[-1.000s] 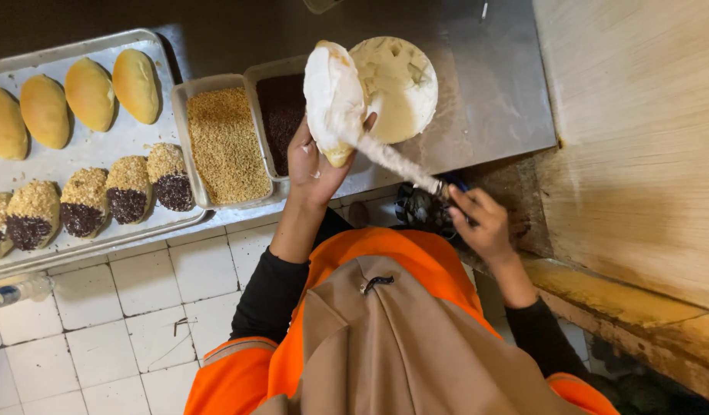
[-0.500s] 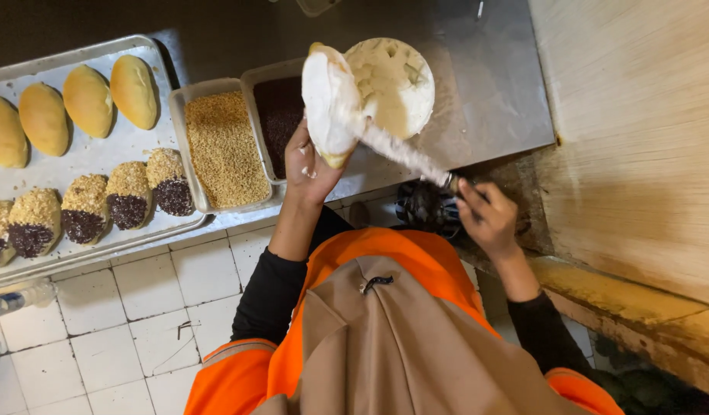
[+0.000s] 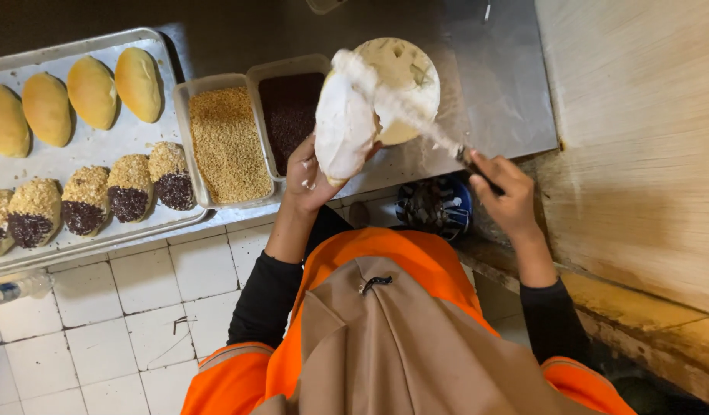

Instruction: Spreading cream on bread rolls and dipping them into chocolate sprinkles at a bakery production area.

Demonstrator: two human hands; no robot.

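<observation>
My left hand point(image 3: 312, 178) holds a bread bun point(image 3: 343, 129) covered in white cream, raised above the steel counter. My right hand point(image 3: 506, 194) grips the dark handle of a knife point(image 3: 416, 117); its cream-smeared blade lies across the top of the bun. Just behind the bun stands a round tub of pale cream point(image 3: 404, 77). Left of it sit two rectangular containers, one with golden crumbs point(image 3: 225, 142) and one with dark chocolate sprinkles point(image 3: 287, 107).
A metal baking tray point(image 3: 108, 150) at the left carries plain golden buns point(image 3: 93, 92) at the back and several coated buns point(image 3: 124, 188) in front. White floor tiles point(image 3: 131, 315) lie below. A wooden surface point(image 3: 639, 138) is at the right. A dark shoe point(image 3: 435, 207) shows under the counter.
The knife blade has swept up from below the bun to lie across its top. My right hand has risen a little. The bun stays in my left hand.
</observation>
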